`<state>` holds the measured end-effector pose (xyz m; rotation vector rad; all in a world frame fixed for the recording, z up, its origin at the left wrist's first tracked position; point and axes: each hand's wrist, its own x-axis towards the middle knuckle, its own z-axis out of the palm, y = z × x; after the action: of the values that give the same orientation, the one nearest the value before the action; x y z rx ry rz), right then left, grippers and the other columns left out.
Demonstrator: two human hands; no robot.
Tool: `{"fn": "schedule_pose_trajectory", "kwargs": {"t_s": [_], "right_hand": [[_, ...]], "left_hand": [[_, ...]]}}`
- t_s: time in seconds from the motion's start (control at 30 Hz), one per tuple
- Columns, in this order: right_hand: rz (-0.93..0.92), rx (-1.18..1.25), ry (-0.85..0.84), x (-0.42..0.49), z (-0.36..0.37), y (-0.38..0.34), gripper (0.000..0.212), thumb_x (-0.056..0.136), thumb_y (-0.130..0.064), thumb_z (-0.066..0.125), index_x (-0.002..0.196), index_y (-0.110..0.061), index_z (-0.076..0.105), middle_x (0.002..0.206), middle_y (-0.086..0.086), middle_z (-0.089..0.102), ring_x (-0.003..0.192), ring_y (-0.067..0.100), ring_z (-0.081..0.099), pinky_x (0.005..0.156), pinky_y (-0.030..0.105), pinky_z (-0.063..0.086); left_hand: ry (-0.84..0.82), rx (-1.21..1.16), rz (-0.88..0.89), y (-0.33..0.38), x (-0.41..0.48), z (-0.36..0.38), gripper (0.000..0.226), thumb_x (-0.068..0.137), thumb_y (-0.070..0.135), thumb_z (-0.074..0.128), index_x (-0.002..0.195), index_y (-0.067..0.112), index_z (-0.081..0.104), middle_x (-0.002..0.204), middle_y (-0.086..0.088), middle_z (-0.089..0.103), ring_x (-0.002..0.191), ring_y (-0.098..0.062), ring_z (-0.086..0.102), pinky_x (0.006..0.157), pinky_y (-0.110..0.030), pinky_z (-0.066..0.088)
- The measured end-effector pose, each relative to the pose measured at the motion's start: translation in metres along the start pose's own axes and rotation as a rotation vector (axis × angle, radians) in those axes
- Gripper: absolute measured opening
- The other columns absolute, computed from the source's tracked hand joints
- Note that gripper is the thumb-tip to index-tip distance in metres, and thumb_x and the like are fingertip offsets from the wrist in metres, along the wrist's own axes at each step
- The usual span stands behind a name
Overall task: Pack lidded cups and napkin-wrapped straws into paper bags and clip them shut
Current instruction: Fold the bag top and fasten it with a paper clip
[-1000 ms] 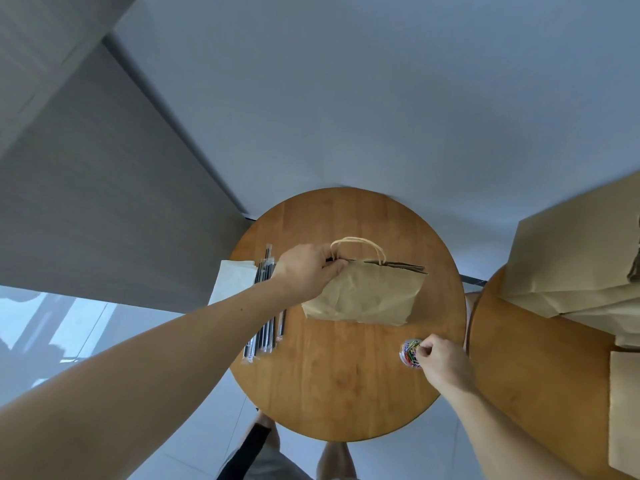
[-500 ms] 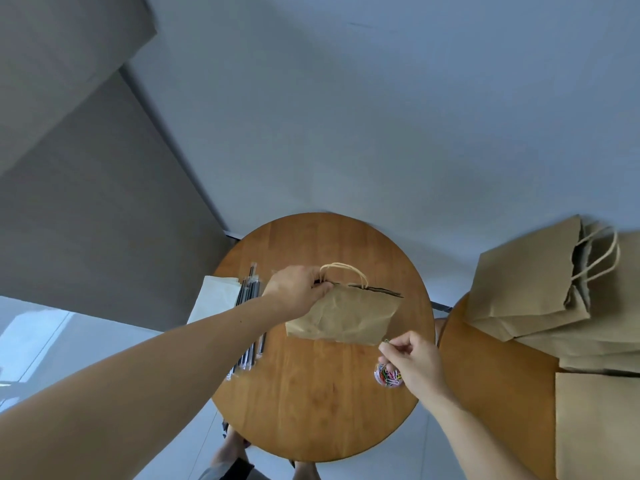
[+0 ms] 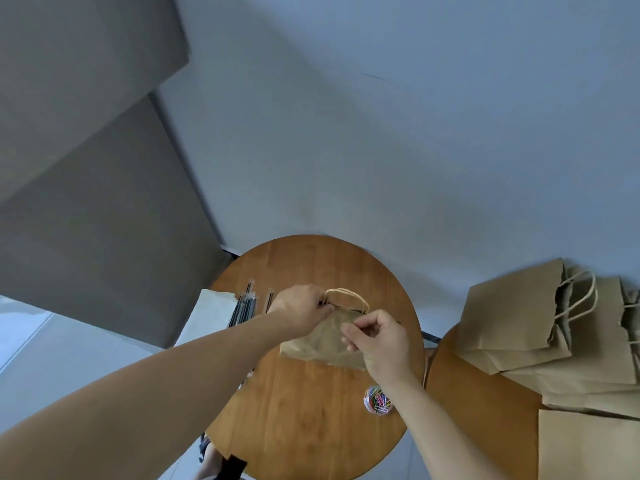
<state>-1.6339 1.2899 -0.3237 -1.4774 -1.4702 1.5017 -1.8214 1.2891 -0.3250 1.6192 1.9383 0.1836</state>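
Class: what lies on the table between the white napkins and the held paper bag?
Head view: wrapped black straws lie between napkins and paper bag, partly under the left forearm.

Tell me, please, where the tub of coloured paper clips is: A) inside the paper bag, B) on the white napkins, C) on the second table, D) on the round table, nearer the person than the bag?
D: the tub of paper clips stands on the round table, on the near side of the paper bag.
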Motion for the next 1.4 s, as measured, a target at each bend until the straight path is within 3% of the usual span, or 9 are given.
{"fn": "schedule_pose_trajectory", "kwargs": {"t_s": [0.07, 0.17, 0.3, 0.47, 0.83, 1.03, 1.17, 1.4], "right_hand": [[-0.025, 0.006, 0.002, 0.004, 0.008, -0.004, 0.019, 0.081, -0.007, 0.079, 0.09, -0.013, 0.064, 0.073, 0.003, 0.072, 0.062, 0.025, 0.071, 0.063, 0.039, 0.059], [-0.12, -0.07, 0.026, 0.013, 0.012, -0.01, 0.026, 0.084, -0.007, 0.076, 0.099, -0.026, 0.067, 0.079, -0.007, 0.072, 0.066, 0.014, 0.072, 0.065, 0.027, 0.059], [-0.216, -0.212, 0.045, 0.026, 0.01, -0.015, 0.016, 0.084, -0.009, 0.076, 0.093, -0.022, 0.074, 0.077, -0.01, 0.072, 0.066, 0.006, 0.069, 0.06, 0.017, 0.053], [-0.273, -0.376, 0.024, 0.039, 0.01, -0.017, 0.012, 0.086, -0.012, 0.074, 0.097, -0.018, 0.075, 0.08, -0.017, 0.07, 0.059, 0.0, 0.066, 0.061, 0.008, 0.047], [-0.326, -0.422, -0.029, 0.051, 0.01, -0.022, 0.019, 0.087, -0.009, 0.072, 0.09, -0.028, 0.073, 0.075, -0.025, 0.068, 0.062, -0.004, 0.064, 0.062, 0.008, 0.046], [-0.347, -0.571, -0.08, 0.054, 0.008, -0.019, 0.01, 0.09, -0.012, 0.07, 0.095, -0.018, 0.076, 0.077, -0.023, 0.065, 0.06, -0.009, 0.059, 0.063, 0.006, 0.044], [-0.397, -0.614, -0.082, 0.056, 0.009, -0.016, 0.011, 0.09, -0.012, 0.07, 0.097, -0.017, 0.075, 0.086, -0.011, 0.074, 0.073, 0.002, 0.066, 0.069, 0.015, 0.052], [-0.384, -0.742, -0.166, 0.059, 0.007, -0.012, 0.012, 0.091, -0.019, 0.068, 0.101, -0.017, 0.075, 0.092, -0.005, 0.075, 0.084, 0.013, 0.068, 0.076, 0.028, 0.053]], "left_hand": [[0.01, 0.01, 0.004, 0.001, 0.001, 0.0, 0.022, 0.098, 0.039, 0.051, 0.092, 0.022, 0.064, 0.075, 0.011, 0.052, 0.074, -0.016, 0.056, 0.062, -0.03, 0.044], [0.011, -0.012, 0.022, -0.001, 0.002, 0.002, 0.019, 0.097, 0.038, 0.051, 0.091, 0.025, 0.064, 0.081, 0.009, 0.06, 0.075, -0.017, 0.06, 0.063, -0.03, 0.046], [0.055, -0.064, 0.043, -0.006, 0.001, 0.003, 0.014, 0.096, 0.037, 0.054, 0.103, 0.033, 0.065, 0.087, 0.011, 0.065, 0.08, -0.015, 0.06, 0.066, -0.03, 0.046], [0.043, -0.083, 0.064, -0.01, 0.004, 0.002, 0.014, 0.097, 0.039, 0.052, 0.099, 0.034, 0.065, 0.084, 0.014, 0.064, 0.077, -0.012, 0.059, 0.065, -0.029, 0.043], [0.009, -0.058, 0.086, -0.007, 0.004, -0.002, 0.021, 0.1, 0.036, 0.044, 0.101, 0.028, 0.064, 0.092, 0.008, 0.067, 0.083, -0.016, 0.062, 0.073, -0.037, 0.052], [0.022, -0.049, 0.116, -0.008, 0.005, 0.001, 0.017, 0.101, 0.036, 0.045, 0.084, 0.036, 0.05, 0.072, 0.017, 0.048, 0.074, -0.013, 0.054, 0.063, -0.03, 0.04], [0.03, -0.042, 0.125, -0.009, 0.006, 0.001, 0.02, 0.101, 0.036, 0.044, 0.094, 0.028, 0.061, 0.08, 0.015, 0.053, 0.075, -0.014, 0.055, 0.067, -0.033, 0.046], [0.102, -0.055, 0.156, -0.01, 0.002, 0.006, 0.017, 0.1, 0.031, 0.048, 0.094, 0.023, 0.062, 0.079, 0.015, 0.051, 0.073, -0.013, 0.053, 0.065, -0.03, 0.039]]}}
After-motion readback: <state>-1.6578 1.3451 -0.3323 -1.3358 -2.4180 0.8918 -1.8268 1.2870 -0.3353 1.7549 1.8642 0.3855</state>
